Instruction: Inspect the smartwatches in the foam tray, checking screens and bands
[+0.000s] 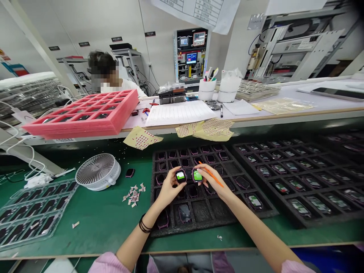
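Observation:
Between thumb and fingers, my left hand (pixel 169 187) grips a strapless smartwatch (pixel 180 176) with a lit green and white screen. Close beside it, my right hand (pixel 213 182) holds a second smartwatch (pixel 197 174), purple-edged and mostly green on its screen. A thin orange stick-like tool (pixel 211 174) also lies across the right hand; its kind is unclear. Both hands are over a black foam tray (pixel 200 211) whose pockets hold several dark watches, such as a watch (pixel 184 213) in the front row. Parts of the tray are hidden under the hands.
Left on the green bench are a white fan (pixel 98 172), a lone watch (pixel 130 173), small pale tabs (pixel 133 195) and a clear tray (pixel 36 212). Another black tray (pixel 292 178) lies right. A pink foam tray (pixel 85 110) rests on the shelf; a person (pixel 113 77) sits beyond.

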Available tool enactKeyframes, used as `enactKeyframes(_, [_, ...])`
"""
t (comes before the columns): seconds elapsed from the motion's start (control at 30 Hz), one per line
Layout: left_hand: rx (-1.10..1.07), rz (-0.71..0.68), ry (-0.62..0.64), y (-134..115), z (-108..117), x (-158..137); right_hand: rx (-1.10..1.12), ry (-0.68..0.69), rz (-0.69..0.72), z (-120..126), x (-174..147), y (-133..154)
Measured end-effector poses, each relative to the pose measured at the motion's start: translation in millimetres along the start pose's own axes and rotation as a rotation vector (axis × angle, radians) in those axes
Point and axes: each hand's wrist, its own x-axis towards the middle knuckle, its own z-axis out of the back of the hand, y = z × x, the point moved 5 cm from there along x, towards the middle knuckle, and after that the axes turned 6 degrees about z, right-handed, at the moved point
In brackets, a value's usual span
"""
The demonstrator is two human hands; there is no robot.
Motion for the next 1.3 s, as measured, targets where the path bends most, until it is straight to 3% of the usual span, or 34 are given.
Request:
enactKeyframes(0.23, [0.558, -0.384, 0.086, -51, -9, -17, -0.121, 0.028, 0.027, -13, -20, 8])
enactKeyframes(0.37, [0.818, -0.414, 0.171, -46, -18, -21, -0.288, 0.054, 0.087, -19, -29, 8])
enactKeyframes(0.47, [0.920, -0.429, 0.151, -42, -21, -25, -0.386, 0.069, 0.092, -22, -35, 5])
enactKeyframes(0.57, [0.855, -0.469, 0.105, -45, -19, -29, -0.342, 0.109, 0.068, -23, -40, 5])
enactKeyframes(0.73, [0.546, -0.515, 0.058, -57, -14, -33, 0.097, 0.254, -0.026, -28, -44, 10])
enactKeyframes(0.83, [0.490, -0.534, 0.044, -60, -15, -36, 0.244, 0.283, -0.072, -31, -46, 13])
enactKeyframes(1.3, [0.484, -0.563, 0.013, -58, -18, -41, 0.335, 0.210, -0.184, -34, -49, 10])
